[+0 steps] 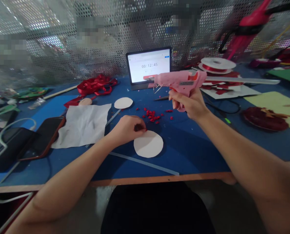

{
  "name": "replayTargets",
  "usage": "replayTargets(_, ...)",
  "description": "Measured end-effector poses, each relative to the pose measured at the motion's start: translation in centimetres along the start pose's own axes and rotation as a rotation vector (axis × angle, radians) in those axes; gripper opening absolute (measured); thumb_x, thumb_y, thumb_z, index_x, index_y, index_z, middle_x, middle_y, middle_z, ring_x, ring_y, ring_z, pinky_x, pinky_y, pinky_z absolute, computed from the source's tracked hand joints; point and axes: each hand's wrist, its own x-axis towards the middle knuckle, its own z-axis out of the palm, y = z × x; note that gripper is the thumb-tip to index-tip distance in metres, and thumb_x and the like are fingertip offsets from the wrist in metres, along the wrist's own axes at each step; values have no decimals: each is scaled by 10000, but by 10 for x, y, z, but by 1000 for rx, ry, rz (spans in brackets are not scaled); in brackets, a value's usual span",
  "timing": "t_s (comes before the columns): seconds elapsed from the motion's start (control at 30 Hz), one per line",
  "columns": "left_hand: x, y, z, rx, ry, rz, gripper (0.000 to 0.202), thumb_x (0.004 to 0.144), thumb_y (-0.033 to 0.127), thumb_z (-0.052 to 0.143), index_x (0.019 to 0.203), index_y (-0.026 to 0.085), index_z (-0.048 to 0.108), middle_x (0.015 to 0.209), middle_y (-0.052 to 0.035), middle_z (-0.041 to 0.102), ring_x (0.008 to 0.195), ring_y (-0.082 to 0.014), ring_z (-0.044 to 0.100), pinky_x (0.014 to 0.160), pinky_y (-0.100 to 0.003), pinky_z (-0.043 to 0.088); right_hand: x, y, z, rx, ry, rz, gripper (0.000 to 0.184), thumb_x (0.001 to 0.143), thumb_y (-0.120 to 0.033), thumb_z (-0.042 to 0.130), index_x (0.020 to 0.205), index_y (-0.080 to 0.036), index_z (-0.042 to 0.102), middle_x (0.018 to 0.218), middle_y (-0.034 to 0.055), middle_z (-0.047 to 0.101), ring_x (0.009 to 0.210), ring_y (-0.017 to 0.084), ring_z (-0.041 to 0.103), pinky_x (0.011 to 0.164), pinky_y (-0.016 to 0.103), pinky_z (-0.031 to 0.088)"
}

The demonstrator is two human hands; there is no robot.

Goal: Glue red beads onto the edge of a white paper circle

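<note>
My left hand (126, 130) pinches a small dark red piece (138, 127) between its fingertips, just above the edge of a white paper disc (148, 144) on the blue table (191, 152). A loose heap of small red bits (151, 115) lies a little beyond that hand. My right hand (187, 104) grips a pink hot glue gun (179, 83) in the air, its nozzle pointing left. A long translucent glue stick (242, 80) runs out of the gun's back. A second white disc (123, 103) lies further back on the table.
A white sheet (81, 125), red ribbon (93, 86), several phones (42, 138) and loose glue sticks (145, 164) lie about the table. A tablet showing a timer (148, 65) stands at the back. To the right are a ribbon spool (216, 63) and a dark red ribbon mass (264, 119).
</note>
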Motion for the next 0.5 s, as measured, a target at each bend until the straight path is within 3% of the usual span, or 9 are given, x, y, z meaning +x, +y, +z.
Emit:
replayTargets(0.23, 0, 4, -1, 51, 3, -15, 111, 724, 171, 586, 737, 164, 696, 731, -21, 683, 586, -105, 573, 571, -214, 423, 0, -1, 0, -4, 0, 3, 289, 749, -412, 666, 573, -213, 553, 449, -11, 514, 514, 122, 540, 463, 260, 473)
replayTargets(0.5, 0, 4, -1, 41, -10, -1, 114, 732, 175, 586, 750, 167, 698, 744, -17, 685, 590, -102, 580, 572, -208, 425, -1, -1, 0, -15, 5, 23, 316, 727, -471, 676, 577, -217, 560, 457, -22, 517, 447, 99, 490, 450, 269, 472)
